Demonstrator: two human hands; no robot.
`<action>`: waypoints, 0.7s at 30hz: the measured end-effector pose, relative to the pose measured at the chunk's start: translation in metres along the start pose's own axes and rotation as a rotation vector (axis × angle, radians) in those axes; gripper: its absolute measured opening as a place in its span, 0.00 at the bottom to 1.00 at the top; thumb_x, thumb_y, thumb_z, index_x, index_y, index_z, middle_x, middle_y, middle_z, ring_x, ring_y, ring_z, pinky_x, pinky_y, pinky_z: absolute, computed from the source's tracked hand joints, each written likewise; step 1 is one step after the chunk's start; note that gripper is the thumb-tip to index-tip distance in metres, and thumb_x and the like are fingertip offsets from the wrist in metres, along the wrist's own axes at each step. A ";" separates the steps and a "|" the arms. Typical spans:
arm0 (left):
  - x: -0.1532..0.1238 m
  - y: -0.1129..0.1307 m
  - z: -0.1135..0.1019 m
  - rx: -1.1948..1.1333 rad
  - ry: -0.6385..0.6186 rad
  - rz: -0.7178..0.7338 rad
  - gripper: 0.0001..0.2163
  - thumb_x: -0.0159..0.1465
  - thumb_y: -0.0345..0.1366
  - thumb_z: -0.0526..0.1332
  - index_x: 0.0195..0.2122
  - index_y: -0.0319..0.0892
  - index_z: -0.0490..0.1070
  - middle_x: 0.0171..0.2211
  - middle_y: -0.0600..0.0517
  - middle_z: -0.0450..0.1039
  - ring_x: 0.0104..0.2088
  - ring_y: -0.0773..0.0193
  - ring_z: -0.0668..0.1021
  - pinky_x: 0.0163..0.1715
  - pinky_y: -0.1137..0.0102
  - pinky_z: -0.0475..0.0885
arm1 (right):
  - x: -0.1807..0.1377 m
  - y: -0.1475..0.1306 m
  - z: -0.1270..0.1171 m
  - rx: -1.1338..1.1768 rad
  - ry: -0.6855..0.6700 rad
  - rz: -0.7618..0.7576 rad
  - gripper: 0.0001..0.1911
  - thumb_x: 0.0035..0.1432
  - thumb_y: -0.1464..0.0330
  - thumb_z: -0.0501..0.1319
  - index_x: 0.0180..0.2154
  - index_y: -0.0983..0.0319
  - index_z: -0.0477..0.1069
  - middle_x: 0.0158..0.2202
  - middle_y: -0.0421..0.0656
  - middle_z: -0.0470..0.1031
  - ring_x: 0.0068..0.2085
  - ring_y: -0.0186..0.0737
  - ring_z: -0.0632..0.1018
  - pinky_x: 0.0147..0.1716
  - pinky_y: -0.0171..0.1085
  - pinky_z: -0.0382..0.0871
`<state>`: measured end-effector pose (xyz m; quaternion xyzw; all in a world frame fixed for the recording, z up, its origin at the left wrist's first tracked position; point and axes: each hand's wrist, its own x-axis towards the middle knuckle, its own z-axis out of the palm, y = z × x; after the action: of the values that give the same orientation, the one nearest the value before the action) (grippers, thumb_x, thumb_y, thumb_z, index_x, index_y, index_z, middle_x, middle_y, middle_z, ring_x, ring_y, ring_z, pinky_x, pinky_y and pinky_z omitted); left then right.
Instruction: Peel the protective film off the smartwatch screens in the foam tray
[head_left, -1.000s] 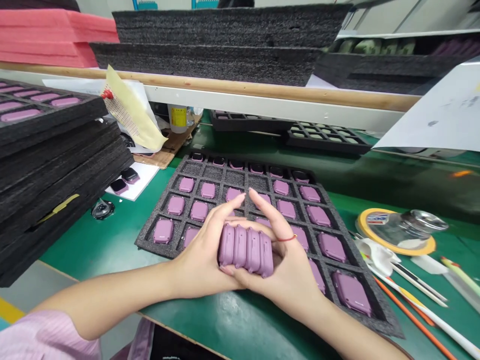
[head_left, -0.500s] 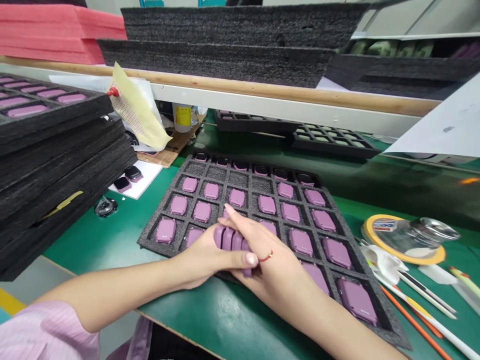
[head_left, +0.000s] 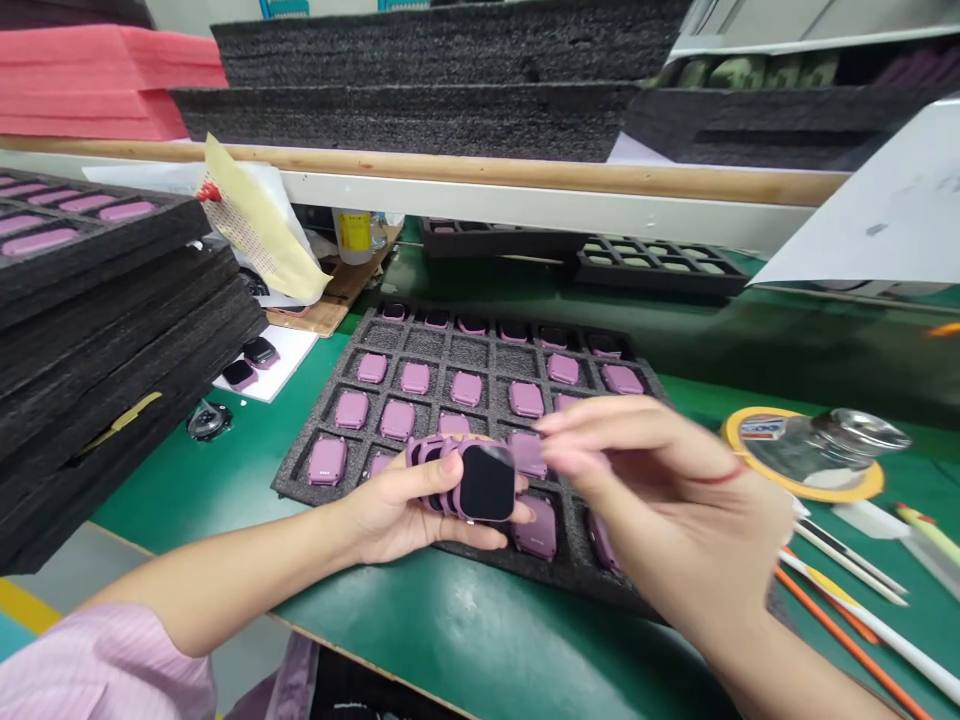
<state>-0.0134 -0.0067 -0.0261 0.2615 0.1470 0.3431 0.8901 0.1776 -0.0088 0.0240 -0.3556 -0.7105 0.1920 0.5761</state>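
My left hand (head_left: 397, 510) is closed around a row of purple smartwatch bodies (head_left: 433, 462), stacked face to back. The end one turns its black screen (head_left: 486, 484) towards me. To the right, my right hand (head_left: 660, 490) is raised over the foam tray, apart from the stack. Its fingers are bent and slightly blurred, and I see nothing between them. Below both hands lies a black foam tray (head_left: 300, 470) with purple watch bodies in its pockets, mostly backs up, such as one watch body (head_left: 328, 459) at the left. The far row shows dark screens. My right hand hides part of the tray.
At the left rises a stack of black foam trays (head_left: 112, 340). Two watches (head_left: 259, 352) lie on white paper beside it. On the right are a glass jar (head_left: 847, 450) in a yellow ring and several thin tools (head_left: 847, 600). A shelf edge (head_left: 480, 190) crosses above the bench.
My right hand has let go of the watch stack and moved right. The stack in my left hand has turned, so a black screen now shows. The view has shifted slightly.
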 end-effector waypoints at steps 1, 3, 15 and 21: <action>-0.001 0.001 0.000 0.004 -0.015 0.003 0.19 0.59 0.45 0.72 0.48 0.41 0.78 0.42 0.45 0.81 0.42 0.58 0.83 0.31 0.76 0.77 | -0.001 -0.002 -0.001 0.025 0.086 0.013 0.07 0.60 0.74 0.66 0.33 0.55 0.75 0.34 0.39 0.81 0.34 0.37 0.83 0.37 0.37 0.81; -0.002 0.003 0.000 0.009 -0.024 0.024 0.20 0.58 0.45 0.73 0.49 0.43 0.77 0.42 0.46 0.81 0.41 0.58 0.84 0.27 0.79 0.75 | -0.003 -0.005 -0.002 0.069 0.102 0.025 0.07 0.61 0.74 0.66 0.36 0.55 0.75 0.37 0.40 0.81 0.37 0.38 0.83 0.40 0.37 0.81; 0.000 0.010 0.004 0.062 0.000 0.025 0.25 0.55 0.55 0.72 0.43 0.37 0.79 0.38 0.43 0.80 0.36 0.60 0.83 0.22 0.81 0.70 | -0.011 0.007 0.010 -0.128 -0.357 -0.073 0.23 0.59 0.68 0.68 0.55 0.54 0.67 0.51 0.46 0.77 0.55 0.45 0.78 0.55 0.45 0.77; -0.001 0.009 0.004 0.009 0.031 0.019 0.23 0.55 0.52 0.73 0.45 0.40 0.78 0.38 0.46 0.80 0.37 0.61 0.83 0.24 0.80 0.71 | -0.013 0.005 0.002 -0.125 -0.371 -0.063 0.37 0.59 0.66 0.69 0.65 0.54 0.59 0.63 0.49 0.68 0.64 0.52 0.71 0.62 0.53 0.71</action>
<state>-0.0172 -0.0037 -0.0173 0.2616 0.1597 0.3550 0.8832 0.1779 -0.0142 0.0108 -0.3268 -0.8256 0.1918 0.4180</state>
